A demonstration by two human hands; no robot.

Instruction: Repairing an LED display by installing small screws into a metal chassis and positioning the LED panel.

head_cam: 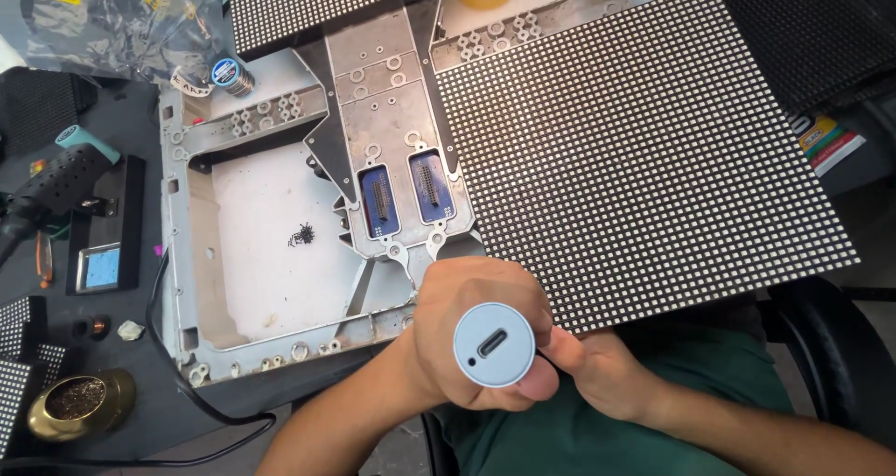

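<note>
Gripping grey cylindrical tool (495, 344) upright, port end toward camera; left hand (467, 331) fingers clamped, right hand (593, 369) fingers pinching.

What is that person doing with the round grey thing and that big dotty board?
A person sits at a workbench, gripping a round grey tool in the left hand, its charging-port end facing the camera. The right hand touches it from the side. Just beyond lies a metal frame with a dotted black panel mounted on its right half. Tiny dark screws sit in the open left half.
</note>
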